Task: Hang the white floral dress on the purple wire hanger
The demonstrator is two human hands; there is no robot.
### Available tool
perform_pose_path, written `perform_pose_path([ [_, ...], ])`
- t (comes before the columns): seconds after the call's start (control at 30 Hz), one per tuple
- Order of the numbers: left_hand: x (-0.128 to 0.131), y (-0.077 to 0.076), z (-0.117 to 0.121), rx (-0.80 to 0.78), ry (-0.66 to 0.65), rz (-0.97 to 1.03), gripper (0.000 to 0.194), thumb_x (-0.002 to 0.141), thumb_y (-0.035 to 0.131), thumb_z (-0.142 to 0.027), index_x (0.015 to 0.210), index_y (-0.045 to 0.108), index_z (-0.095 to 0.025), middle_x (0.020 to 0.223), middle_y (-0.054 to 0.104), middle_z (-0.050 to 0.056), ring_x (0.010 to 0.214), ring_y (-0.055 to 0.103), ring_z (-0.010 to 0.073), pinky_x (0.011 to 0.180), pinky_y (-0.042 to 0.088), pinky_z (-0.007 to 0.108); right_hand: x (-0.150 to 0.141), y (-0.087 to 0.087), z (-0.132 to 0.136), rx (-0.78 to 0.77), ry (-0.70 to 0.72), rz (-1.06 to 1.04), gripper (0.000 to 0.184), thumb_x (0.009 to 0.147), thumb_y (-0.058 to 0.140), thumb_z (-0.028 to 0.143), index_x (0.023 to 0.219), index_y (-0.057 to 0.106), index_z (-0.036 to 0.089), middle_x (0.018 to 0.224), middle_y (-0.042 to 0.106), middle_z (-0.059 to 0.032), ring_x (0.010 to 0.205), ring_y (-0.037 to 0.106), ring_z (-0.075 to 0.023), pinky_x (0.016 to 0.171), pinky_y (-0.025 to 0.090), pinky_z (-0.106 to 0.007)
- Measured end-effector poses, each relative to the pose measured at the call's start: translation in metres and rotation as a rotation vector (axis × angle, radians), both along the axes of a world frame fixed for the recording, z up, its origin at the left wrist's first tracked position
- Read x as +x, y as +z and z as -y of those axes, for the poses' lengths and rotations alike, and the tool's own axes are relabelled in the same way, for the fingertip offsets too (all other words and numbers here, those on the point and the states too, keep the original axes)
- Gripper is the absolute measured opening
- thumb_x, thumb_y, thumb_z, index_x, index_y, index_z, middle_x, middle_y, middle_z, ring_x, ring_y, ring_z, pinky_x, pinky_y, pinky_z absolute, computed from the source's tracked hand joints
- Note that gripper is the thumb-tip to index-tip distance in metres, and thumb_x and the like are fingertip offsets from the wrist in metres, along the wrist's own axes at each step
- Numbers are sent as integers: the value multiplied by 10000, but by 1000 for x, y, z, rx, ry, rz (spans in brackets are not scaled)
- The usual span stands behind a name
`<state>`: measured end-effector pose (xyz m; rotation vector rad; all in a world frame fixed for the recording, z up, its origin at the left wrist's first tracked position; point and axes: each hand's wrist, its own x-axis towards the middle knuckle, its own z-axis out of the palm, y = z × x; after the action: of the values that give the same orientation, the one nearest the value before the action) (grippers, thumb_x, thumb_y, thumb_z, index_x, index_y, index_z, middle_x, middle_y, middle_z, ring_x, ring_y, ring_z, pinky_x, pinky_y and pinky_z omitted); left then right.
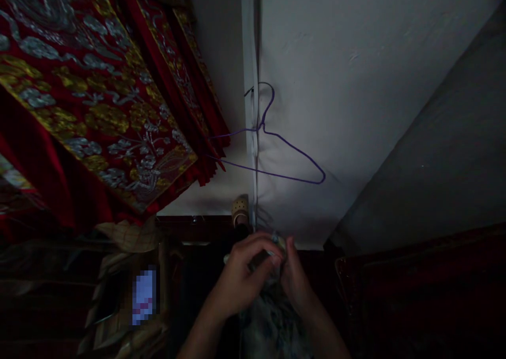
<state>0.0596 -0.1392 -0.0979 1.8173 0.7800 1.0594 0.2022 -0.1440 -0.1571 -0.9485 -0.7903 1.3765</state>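
Observation:
My left hand (pixel 241 277) and my right hand (pixel 296 280) are raised together at the bottom centre of the head view. Both have their fingers curled round a small pale object (pixel 276 245) held between them; I cannot make out what it is in the dim light. A patterned, pale cloth (pixel 271 322) hangs down below the hands, between my forearms. Just above the hands a purple wire hanger (pixel 284 158) hangs on the white wall beside a vertical white pipe (pixel 250 111).
Red curtains with gold and silver embroidery (pixel 95 100) fill the upper left. A dark wooden piece of furniture (pixel 190 232) runs along below them, with a small beige object (pixel 240 209) on top. A grey wall surface (pixel 443 158) slopes across the right. Dark furniture (pixel 415 290) sits at the lower right.

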Motion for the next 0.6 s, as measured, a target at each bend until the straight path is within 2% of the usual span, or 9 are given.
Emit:
perform_pose_path([
  [0.07,7,4,8,87,-33,-44,268,1002,566,-339,1202,711,-236,1154,719,109,1151,637,263,1046,462,404,0,12,0,-57,75,-152,703,706,550,911,818,728,240,777,705,-88,833,678,-284,730,539,-398],
  [0.13,3,6,3,136,29,29,551,1009,553,-385,1537,425,-293,1391,632,126,1331,552,281,1154,381,463,6,29,-2,-92,177,-199,608,672,686,824,799,722,230,733,696,-71,760,675,-260,671,532,-366],
  [0.2,-5,6,-8,129,70,128,718,1023,472,-499,1635,160,-290,1510,537,152,1404,494,287,1185,347,486,15,50,-6,-124,307,-132,508,611,826,686,746,706,211,672,669,-39,657,637,-208,612,502,-315],
  [0.27,-10,3,-20,67,-16,109,697,1023,334,-609,1616,260,-250,1471,574,161,1365,535,297,1155,390,473,26,72,-11,-127,456,-1,441,564,895,555,706,693,190,640,639,-12,582,577,-153,564,456,-270],
  [0.37,-15,-9,-29,-5,-181,-154,633,1020,303,-621,1277,690,-190,1124,755,127,1053,696,276,947,535,374,46,104,-22,-15,603,221,316,573,873,398,704,688,178,613,600,11,529,507,-119,511,399,-250],
  [0.43,-23,-20,-32,35,-129,-354,511,1006,425,-556,985,775,-184,883,766,90,835,701,240,789,542,301,60,122,-34,134,514,379,205,607,809,313,685,672,181,594,578,16,519,485,-120,494,371,-251],
  [0.47,-31,-24,-34,58,-63,-439,453,991,476,-520,908,772,-187,815,754,78,774,688,229,741,524,281,67,129,-42,229,387,457,157,612,777,268,670,656,187,593,573,18,526,481,-121,494,358,-249],
  [0.53,-50,-26,-40,92,107,-571,356,956,549,-470,868,762,-199,774,742,70,739,677,229,709,493,271,76,136,-62,413,67,574,123,603,731,196,663,624,199,608,571,22,547,477,-121,504,333,-244],
  [0.6,-72,-19,-46,101,260,-659,297,938,574,-446,898,754,-213,773,740,63,732,679,236,703,470,276,75,132,-89,537,-169,604,161,614,698,178,762,647,213,653,591,24,573,481,-128,530,340,-248],
])
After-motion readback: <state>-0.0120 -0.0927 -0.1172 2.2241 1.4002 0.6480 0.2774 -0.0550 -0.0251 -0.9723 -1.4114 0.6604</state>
